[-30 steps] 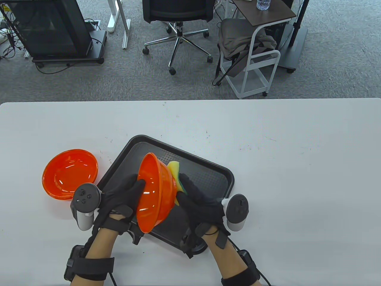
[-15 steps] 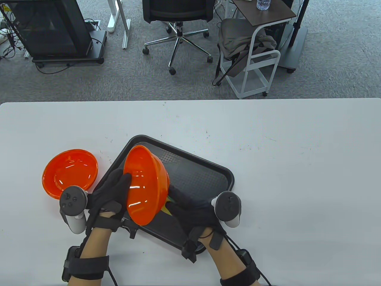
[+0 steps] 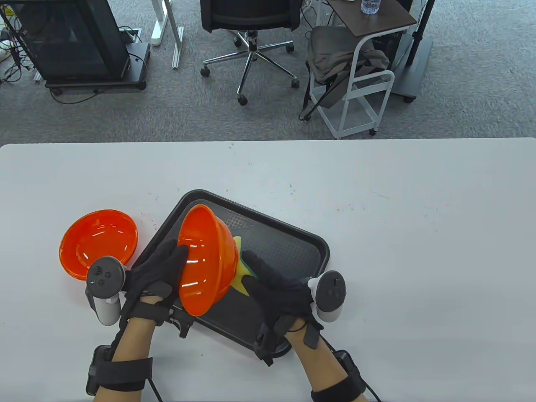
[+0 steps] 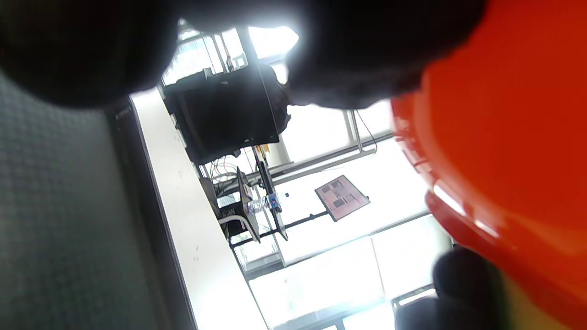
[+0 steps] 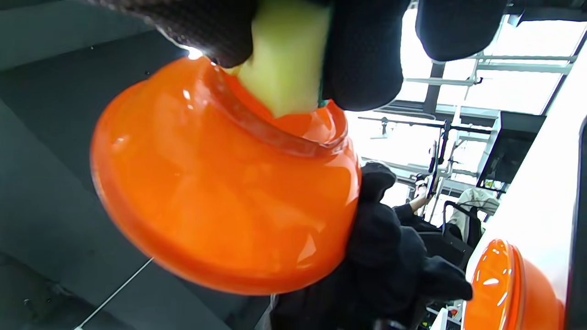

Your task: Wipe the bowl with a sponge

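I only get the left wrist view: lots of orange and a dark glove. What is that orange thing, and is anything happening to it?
Observer: It's an orange bowl, tipped on its side and held above a black tray by the left hand.
Operator: And the other hand?
Observer: The right hand presses a yellow sponge against the bowl's underside, at its foot ring.
Operator: Is that the only bowl?
Observer: No, more orange bowls sit stacked on the table, left of the tray.

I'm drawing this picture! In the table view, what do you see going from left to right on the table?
Orange bowl resting on the table → left hand → held orange bowl → yellow sponge → right hand.
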